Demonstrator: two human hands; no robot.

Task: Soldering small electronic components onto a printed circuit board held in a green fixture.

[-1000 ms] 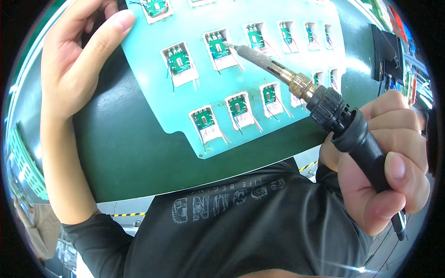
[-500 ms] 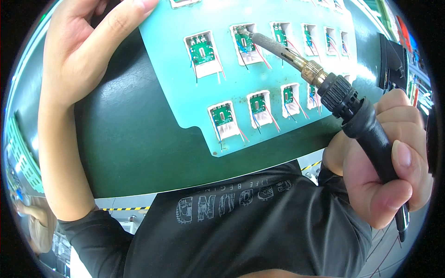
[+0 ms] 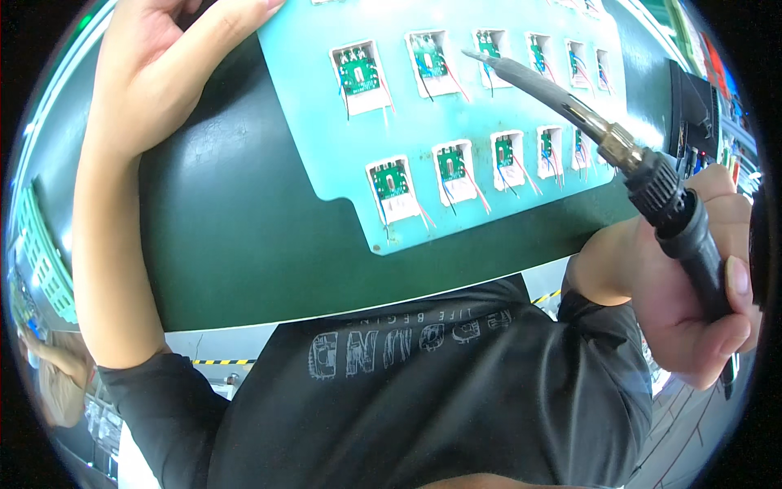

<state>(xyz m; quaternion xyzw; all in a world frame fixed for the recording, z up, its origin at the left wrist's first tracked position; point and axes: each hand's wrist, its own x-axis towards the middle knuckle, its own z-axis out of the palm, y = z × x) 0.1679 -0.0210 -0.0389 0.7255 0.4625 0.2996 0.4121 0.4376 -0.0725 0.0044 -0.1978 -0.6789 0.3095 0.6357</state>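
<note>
My right hand [image 3: 684, 326] is closed around the black handle of a soldering iron [image 3: 661, 191], whose grey tip points up and left. The tip hovers over a teal board [image 3: 314, 151], in front of a white housing [image 3: 489, 37] in its upper row; contact cannot be told. White housings sit in rows on the board, each with a small green circuit board [image 3: 389, 181] and thin red, blue, black and white wires. My left hand [image 3: 155, 90] is at the board's upper left edge, fingers curled and thumb stretched toward it. The top edge cuts off its fingertips, hiding anything they pinch.
The board lies on a dark green tabletop [image 3: 236, 253] whose near edge curves past my body. A black box-like object [image 3: 692, 114] stands at the far right. A green slotted rack [image 3: 45, 253] is at the left rim, with another person's arm [image 3: 61, 359] below it.
The iron's tip has moved right, away from the second housing in the upper row, as my right hand moved right and slightly up. The board appears slightly higher in view.
</note>
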